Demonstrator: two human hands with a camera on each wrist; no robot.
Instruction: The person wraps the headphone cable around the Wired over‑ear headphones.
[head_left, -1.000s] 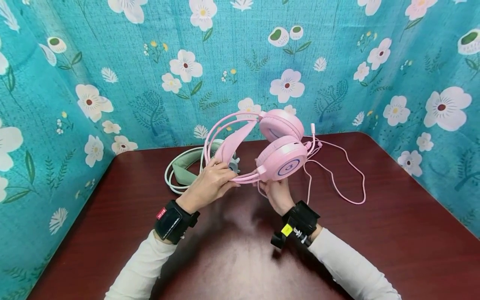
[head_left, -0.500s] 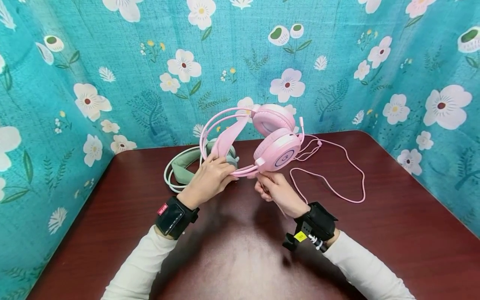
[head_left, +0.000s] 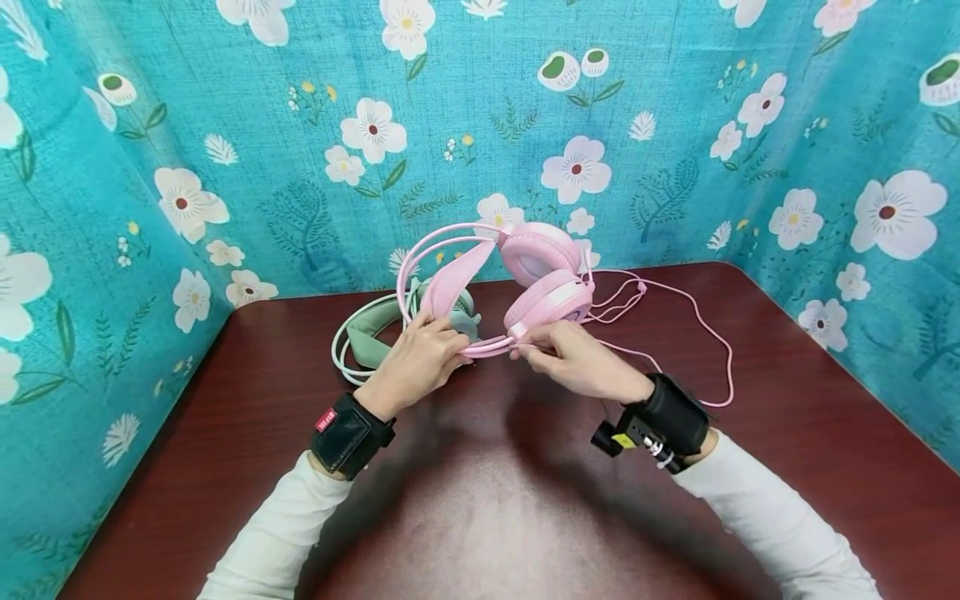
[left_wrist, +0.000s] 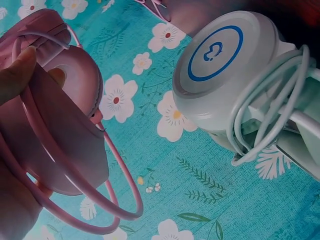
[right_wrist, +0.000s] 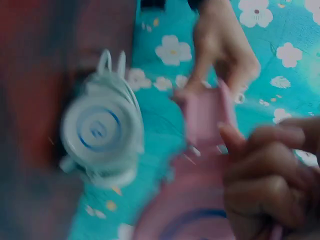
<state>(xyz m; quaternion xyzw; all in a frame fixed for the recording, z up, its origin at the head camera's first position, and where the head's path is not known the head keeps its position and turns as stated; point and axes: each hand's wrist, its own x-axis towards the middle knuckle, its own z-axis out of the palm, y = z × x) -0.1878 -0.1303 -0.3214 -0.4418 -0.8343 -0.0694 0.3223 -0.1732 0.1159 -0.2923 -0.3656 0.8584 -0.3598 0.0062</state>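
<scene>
A pink headset (head_left: pixel 546 300) with a boom microphone is held above the table, its ear cups to the right. My left hand (head_left: pixel 420 358) grips its headband, thumb and fingers around the thin pink hoops (left_wrist: pixel 55 160) in the left wrist view. At the near ear cup, where the hoop meets it, is my right hand (head_left: pixel 577 358), its fingers curled. A bit of pink cable (right_wrist: pixel 276 233) shows below those fingers in the blurred right wrist view. Behind my left hand a green headset (head_left: pixel 371 337) lies on the table; its pale cable (left_wrist: pixel 272 107) is wrapped round its headband.
The headset's pink cord (head_left: pixel 693 321) runs in a loose loop over the right side of the dark red table (head_left: pixel 810 467). A blue flowered curtain (head_left: pixel 465 108) stands along the back and both sides. Each wrist wears a black camera strap (head_left: pixel 352 437).
My right hand has come from under the near ear cup, round toward me and up to the cup's front at the hoop. My left hand keeps its grip on the headband, nearly still.
</scene>
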